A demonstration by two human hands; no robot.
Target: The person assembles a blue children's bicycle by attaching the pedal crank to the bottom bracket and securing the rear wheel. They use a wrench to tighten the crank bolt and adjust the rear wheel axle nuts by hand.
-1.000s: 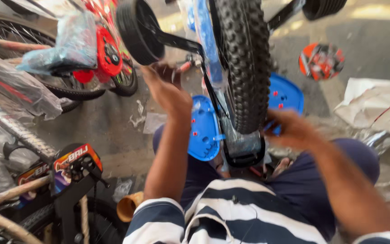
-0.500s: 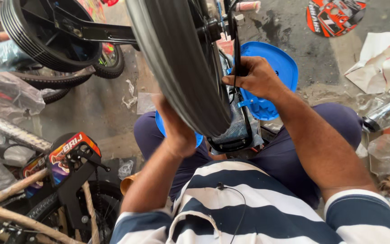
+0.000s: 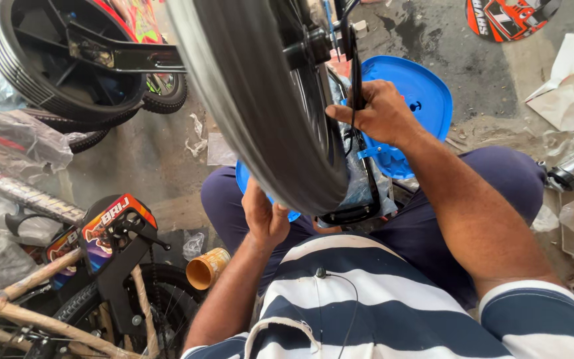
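Hands: left hand [image 3: 265, 216] grips black rubber bicycle tyre [image 3: 260, 100] | right hand [image 3: 380, 113] clasps black frame stay [image 3: 353, 73] | best practice, judged: steady wheel, fingers clear of spokes.

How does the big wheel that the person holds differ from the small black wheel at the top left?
The big wheel has a broad, nearly smooth tyre; the small black wheel has a ribbed rim. The big wheel fills the middle of the view, much larger in the picture than the small wheel. The left hand touches the big wheel's lower edge and the right hand grips the frame beside it; no hand touches the small wheel. Both are black and round.
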